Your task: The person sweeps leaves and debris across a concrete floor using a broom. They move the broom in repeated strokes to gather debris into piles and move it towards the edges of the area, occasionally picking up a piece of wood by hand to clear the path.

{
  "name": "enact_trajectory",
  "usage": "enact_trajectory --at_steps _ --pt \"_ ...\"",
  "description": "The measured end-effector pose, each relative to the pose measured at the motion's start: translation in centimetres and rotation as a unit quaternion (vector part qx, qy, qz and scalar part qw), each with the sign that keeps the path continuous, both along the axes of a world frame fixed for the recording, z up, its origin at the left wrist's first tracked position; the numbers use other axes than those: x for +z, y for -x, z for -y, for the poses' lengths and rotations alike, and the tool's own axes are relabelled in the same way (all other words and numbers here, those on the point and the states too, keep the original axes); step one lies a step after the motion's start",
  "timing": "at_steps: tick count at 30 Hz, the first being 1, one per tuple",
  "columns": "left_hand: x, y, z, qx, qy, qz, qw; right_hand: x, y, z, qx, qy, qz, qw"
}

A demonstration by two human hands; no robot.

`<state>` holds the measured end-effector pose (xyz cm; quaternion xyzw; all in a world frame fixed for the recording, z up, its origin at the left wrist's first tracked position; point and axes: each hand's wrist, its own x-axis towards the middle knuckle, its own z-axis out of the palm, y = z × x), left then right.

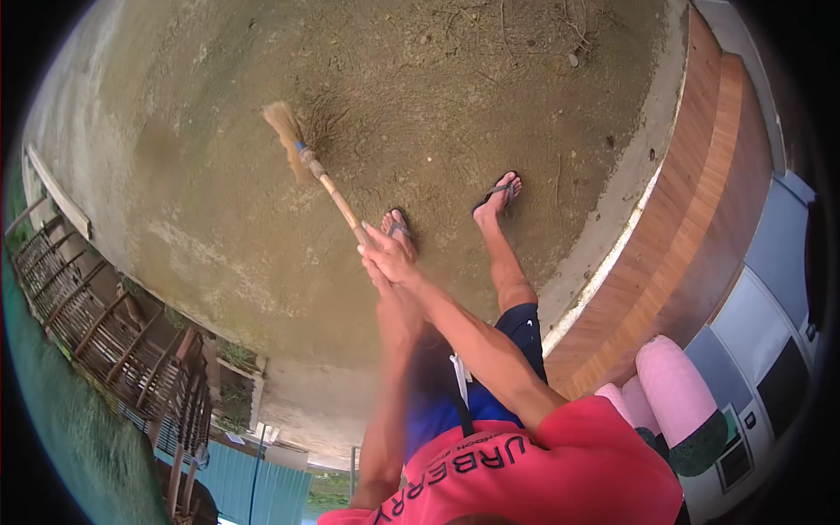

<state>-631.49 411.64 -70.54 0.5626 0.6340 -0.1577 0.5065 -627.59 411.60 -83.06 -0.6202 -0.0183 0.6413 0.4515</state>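
Both hands are together on a broom (342, 203) with a light wooden handle, a blue band and a pale fan of soft bristles. Its head points to the far left, tilted down toward the muddy ground (455, 105). My right hand (390, 257) is closed round the handle, farther along it. Just behind, my left hand (398, 306) is closed near the handle's end; motion blurs it, and the right hand and wrist partly cover it. My feet, in dark flip-flops (497, 194), stand apart on the ground, with the left one just beyond the hands.
A raised step with reddish-brown tiles (700, 184) curves along the right, edged by a concrete strip (617, 210). Pink rolled bundles (672, 385) stand near the wall at lower right. To the left is a bamboo fence (114, 324). Twigs (573, 26) lie at the far right.
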Motion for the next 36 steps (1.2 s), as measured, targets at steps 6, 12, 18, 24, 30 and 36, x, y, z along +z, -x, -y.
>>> enact_trajectory --at_steps 6,12,18,24,30,36 --pt "-8.2 -20.1 -5.7 -0.198 -0.004 0.138 0.97 -6.6 -23.8 -3.0 -0.279 -0.034 -0.047 0.959" --pt "-3.5 -28.7 0.0 -0.222 -0.002 0.234 0.947 1.6 -34.8 2.5 -0.221 0.024 0.282 0.933" --pt "2.5 -25.5 10.7 -0.139 -0.014 0.149 0.979 4.8 -28.3 12.1 -0.126 -0.021 0.068 0.99" --pt "-4.6 -36.5 7.7 -0.177 0.049 0.163 0.969 -1.5 -40.8 10.3 -0.11 0.107 0.145 0.977" --pt "-2.6 -47.2 8.1 -0.226 -0.016 0.285 0.931 5.2 -54.1 10.6 -0.148 0.129 0.344 0.918" --pt "6.4 -37.9 21.9 -0.126 0.014 0.26 0.957 12.2 -41.8 24.0 -0.079 0.071 0.242 0.964"
